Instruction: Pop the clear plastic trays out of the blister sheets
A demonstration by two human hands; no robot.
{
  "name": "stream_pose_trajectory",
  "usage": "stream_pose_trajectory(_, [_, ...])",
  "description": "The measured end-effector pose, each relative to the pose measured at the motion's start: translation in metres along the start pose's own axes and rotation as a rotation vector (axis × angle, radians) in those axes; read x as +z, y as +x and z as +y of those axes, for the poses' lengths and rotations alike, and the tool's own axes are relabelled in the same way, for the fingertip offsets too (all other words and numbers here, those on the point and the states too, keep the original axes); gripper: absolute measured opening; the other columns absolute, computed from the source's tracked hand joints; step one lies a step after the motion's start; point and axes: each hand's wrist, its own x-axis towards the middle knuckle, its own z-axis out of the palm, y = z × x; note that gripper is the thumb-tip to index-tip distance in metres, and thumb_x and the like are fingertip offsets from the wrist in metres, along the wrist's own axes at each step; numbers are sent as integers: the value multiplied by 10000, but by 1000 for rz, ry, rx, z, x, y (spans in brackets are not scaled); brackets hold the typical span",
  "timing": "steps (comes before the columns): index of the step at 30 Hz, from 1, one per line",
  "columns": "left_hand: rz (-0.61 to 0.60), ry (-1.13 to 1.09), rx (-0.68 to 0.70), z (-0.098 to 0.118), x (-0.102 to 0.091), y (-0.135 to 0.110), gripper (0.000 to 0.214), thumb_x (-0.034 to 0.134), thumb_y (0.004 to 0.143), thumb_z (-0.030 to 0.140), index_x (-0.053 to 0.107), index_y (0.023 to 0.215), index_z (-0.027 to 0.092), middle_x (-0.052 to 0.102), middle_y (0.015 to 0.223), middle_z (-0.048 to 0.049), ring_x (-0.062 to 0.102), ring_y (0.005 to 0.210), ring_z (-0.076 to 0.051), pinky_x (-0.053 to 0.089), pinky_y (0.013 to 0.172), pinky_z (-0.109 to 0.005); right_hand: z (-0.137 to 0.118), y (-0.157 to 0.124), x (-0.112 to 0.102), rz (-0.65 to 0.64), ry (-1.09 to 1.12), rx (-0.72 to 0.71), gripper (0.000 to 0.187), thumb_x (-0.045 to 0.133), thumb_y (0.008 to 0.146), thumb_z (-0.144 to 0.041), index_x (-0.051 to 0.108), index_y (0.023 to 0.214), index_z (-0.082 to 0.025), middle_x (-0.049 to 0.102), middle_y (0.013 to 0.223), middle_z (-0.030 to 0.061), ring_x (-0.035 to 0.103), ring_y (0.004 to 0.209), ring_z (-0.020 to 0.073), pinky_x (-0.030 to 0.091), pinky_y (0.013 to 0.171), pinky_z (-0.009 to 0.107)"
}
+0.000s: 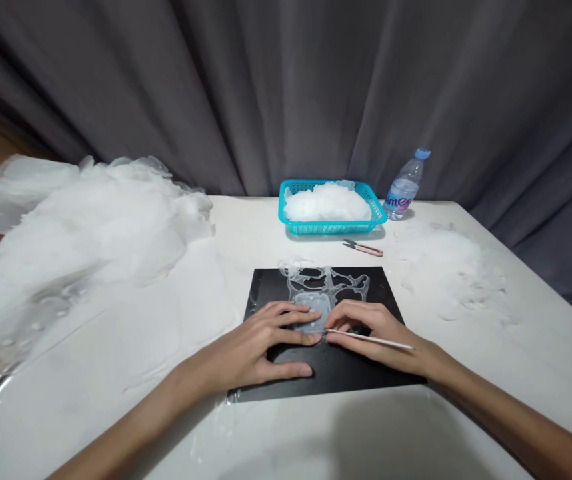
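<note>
A translucent plastic sheet (330, 283) with cut-out openings lies on a black mat (286, 387). Toward the sheet's near left is a pale rounded piece (312, 307) with small raised dots. Fingers spread, my left hand (271, 337) rests flat over the left edge of that piece and on the mat. My right hand (366, 327) pinches a thin white stick (381, 341), its tip at the piece's near right corner. The fingers of both hands nearly meet there and hide part of the piece.
Behind the mat stands a turquoise basket (336, 228) of white translucent pieces. Small snips (363, 249) lie before it, and a water bottle (405, 190) stands to its right. A large heap of translucent sheets (106, 227) covers the left side; a smaller scrap pile (453, 267) lies right.
</note>
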Motion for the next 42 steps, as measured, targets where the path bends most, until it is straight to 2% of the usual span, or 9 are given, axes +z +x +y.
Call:
stream_pose_trajectory(7, [11,-104,5,2,-1,1,497,774,924,473,678,1405,395,564,1582,-47,433,1521,-356,328,1240,-552,0,6,4,-36,-145,-149,119,629,1041,-272,741,1055,-234,776,1022,29,715,972,190,581,912,354])
stream_pose_trajectory(14, [-92,13,-11,3,-2,2,494,664,985,555,657,1442,367,494,1639,-23,329,1579,-335,284,1264,-520,5,6,9,-16,-152,-228,101,628,1039,-213,726,1066,-204,773,1036,45,698,998,182,565,946,330])
stream_pose_trajectory(25, [7,4,46,-3,3,2,408,709,974,493,724,1360,364,530,1613,-39,437,1523,-325,312,1261,-488,11,2,13,-33,-255,-322,160,584,1050,-162,676,1172,-212,759,1111,63,686,1054,203,574,942,360])
stream_pose_trajectory(28, [-12,26,28,-4,3,3,416,696,981,501,713,1375,371,523,1618,-39,433,1527,-329,305,1265,-494,13,1,15,-18,-287,-356,167,585,1042,-141,662,1175,-207,758,1105,65,689,1053,203,578,940,356])
stream_pose_trajectory(35, [-16,43,11,-4,1,4,412,694,986,493,694,1388,405,510,1627,-4,459,1512,-320,313,1268,-484,3,1,8,-36,-331,-316,122,544,1055,-147,655,1086,-185,761,1046,90,712,1014,219,588,893,364])
stream_pose_trajectory(42, [-54,78,5,-4,-1,5,444,662,1004,508,643,1439,422,470,1655,9,442,1524,-308,315,1268,-475,2,-5,-5,-108,-299,-192,137,535,1071,-202,671,1089,-192,754,1131,89,722,1052,212,576,942,357])
